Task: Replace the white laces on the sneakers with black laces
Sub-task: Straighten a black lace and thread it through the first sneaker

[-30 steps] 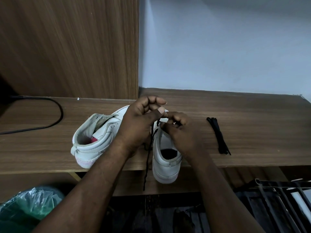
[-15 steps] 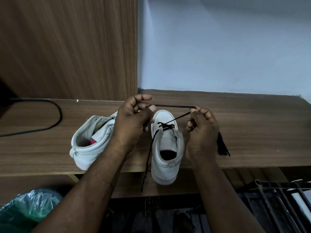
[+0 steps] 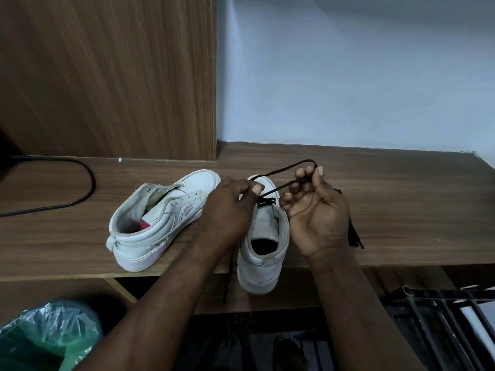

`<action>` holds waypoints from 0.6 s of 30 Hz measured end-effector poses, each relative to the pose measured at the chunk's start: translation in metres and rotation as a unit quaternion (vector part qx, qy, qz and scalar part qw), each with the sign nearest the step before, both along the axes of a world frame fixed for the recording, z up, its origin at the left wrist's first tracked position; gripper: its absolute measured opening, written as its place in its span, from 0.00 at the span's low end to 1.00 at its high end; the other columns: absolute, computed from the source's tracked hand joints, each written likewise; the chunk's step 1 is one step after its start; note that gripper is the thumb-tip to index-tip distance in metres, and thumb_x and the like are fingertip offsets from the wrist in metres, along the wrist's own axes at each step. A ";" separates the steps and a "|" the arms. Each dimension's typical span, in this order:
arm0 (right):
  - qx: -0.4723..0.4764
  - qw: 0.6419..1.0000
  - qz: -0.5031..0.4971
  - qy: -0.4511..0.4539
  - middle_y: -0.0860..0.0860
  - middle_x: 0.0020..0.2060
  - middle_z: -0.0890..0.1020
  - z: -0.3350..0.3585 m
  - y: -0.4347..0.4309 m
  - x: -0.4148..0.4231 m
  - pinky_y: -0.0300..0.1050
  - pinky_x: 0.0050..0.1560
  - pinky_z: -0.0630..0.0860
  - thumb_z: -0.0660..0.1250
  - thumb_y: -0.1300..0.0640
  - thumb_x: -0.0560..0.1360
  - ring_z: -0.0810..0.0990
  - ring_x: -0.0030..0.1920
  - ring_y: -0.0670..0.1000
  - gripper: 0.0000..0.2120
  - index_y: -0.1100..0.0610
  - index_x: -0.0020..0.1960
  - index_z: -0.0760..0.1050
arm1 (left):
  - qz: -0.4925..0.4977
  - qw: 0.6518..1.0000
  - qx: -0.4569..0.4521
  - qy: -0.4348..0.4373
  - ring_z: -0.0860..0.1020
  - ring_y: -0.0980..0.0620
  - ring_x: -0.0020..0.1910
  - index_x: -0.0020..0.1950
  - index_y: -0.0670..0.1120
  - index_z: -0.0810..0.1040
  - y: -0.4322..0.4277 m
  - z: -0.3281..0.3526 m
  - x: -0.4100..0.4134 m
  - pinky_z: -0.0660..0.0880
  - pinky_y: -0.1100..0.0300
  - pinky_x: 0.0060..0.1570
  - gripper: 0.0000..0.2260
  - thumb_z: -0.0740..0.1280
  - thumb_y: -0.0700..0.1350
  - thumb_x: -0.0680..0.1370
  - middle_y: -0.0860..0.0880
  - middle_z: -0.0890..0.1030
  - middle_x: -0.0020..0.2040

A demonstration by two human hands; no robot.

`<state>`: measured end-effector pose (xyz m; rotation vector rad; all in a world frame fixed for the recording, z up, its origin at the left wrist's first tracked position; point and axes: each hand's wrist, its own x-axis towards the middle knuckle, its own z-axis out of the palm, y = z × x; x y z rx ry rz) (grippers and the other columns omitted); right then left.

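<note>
Lacing in progress on the near sneaker [image 3: 263, 253], which stood toe-away at the front edge of the surface [image 3: 401, 210], its heel overhanging that edge. Black lace [image 3: 292, 165] was already crossed through the lowest eyelets near the toe. One run rose from there in a loop to the right hand [image 3: 316, 215]; a loose end [image 3: 229, 277] hung down below the front edge, beside the left forearm.

Left hand [image 3: 227, 207] lay over the forefoot, thumb and forefinger closed in a pinch at the lace beside the eyelets. Right hand was turned palm-up just beside the shoe's right flank, fingers curled around the looped lace and holding it off the surface.

Second sneaker [image 3: 160, 218] lay tilted toward the left, touching the left wrist, its eyelets looking empty. No white lace was in view. Spare black lace [image 3: 355, 235] lay bundled behind the right hand, mostly hidden.

Judgement: early in the task, only the first crossing done on one shoe. Next move likely called for drawing slack through evenly, finding the lace tip, and feeding it up into the next eyelet while the left hand steadied the shoe against tipping off the edge.

Cable [image 3: 88, 183] curved along the far left.
</note>
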<state>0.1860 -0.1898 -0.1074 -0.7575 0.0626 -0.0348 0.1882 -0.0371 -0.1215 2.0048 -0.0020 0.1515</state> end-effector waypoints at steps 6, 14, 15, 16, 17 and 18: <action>-0.008 1.000 0.016 -0.006 0.48 0.42 0.80 -0.001 0.001 0.000 0.42 0.42 0.69 0.57 0.53 0.85 0.76 0.40 0.45 0.12 0.53 0.48 0.76 | -0.035 0.993 -0.080 0.074 0.83 0.41 0.51 0.47 0.44 0.87 -0.011 0.006 0.003 0.77 0.40 0.57 0.14 0.66 0.50 0.84 0.42 0.86 0.45; 0.014 1.000 0.019 0.007 0.48 0.40 0.79 -0.002 0.003 0.001 0.40 0.40 0.69 0.56 0.51 0.86 0.75 0.39 0.46 0.14 0.53 0.46 0.75 | -0.060 0.957 -0.264 0.106 0.81 0.43 0.47 0.41 0.43 0.83 -0.015 0.013 -0.002 0.75 0.33 0.63 0.09 0.73 0.47 0.76 0.33 0.84 0.48; 0.016 1.000 0.019 0.006 0.48 0.40 0.79 -0.003 0.003 0.001 0.40 0.41 0.69 0.56 0.50 0.86 0.74 0.39 0.46 0.14 0.54 0.46 0.75 | -0.065 0.950 -0.285 0.111 0.82 0.42 0.47 0.41 0.43 0.83 -0.015 0.014 -0.003 0.75 0.34 0.62 0.09 0.74 0.49 0.73 0.34 0.85 0.48; 0.018 1.000 0.019 0.005 0.48 0.40 0.79 -0.003 0.003 0.001 0.41 0.41 0.68 0.57 0.49 0.85 0.74 0.39 0.46 0.14 0.53 0.46 0.75 | -0.072 0.944 -0.301 0.113 0.83 0.39 0.49 0.42 0.42 0.83 -0.015 0.015 -0.003 0.76 0.36 0.62 0.11 0.74 0.49 0.72 0.34 0.85 0.48; 0.020 1.000 0.021 0.004 0.48 0.40 0.78 -0.004 0.002 0.001 0.41 0.41 0.68 0.57 0.49 0.85 0.74 0.39 0.46 0.15 0.53 0.46 0.75 | -0.078 0.942 -0.308 0.111 0.84 0.37 0.51 0.43 0.40 0.83 -0.015 0.015 -0.003 0.77 0.37 0.63 0.12 0.74 0.49 0.72 0.33 0.85 0.49; 0.023 0.999 0.023 0.003 0.47 0.40 0.78 -0.005 0.001 0.001 0.40 0.41 0.69 0.57 0.48 0.85 0.74 0.39 0.45 0.15 0.53 0.45 0.75 | -0.076 0.944 -0.303 0.108 0.84 0.35 0.53 0.45 0.38 0.82 -0.015 0.014 -0.003 0.77 0.36 0.63 0.12 0.74 0.48 0.74 0.34 0.85 0.49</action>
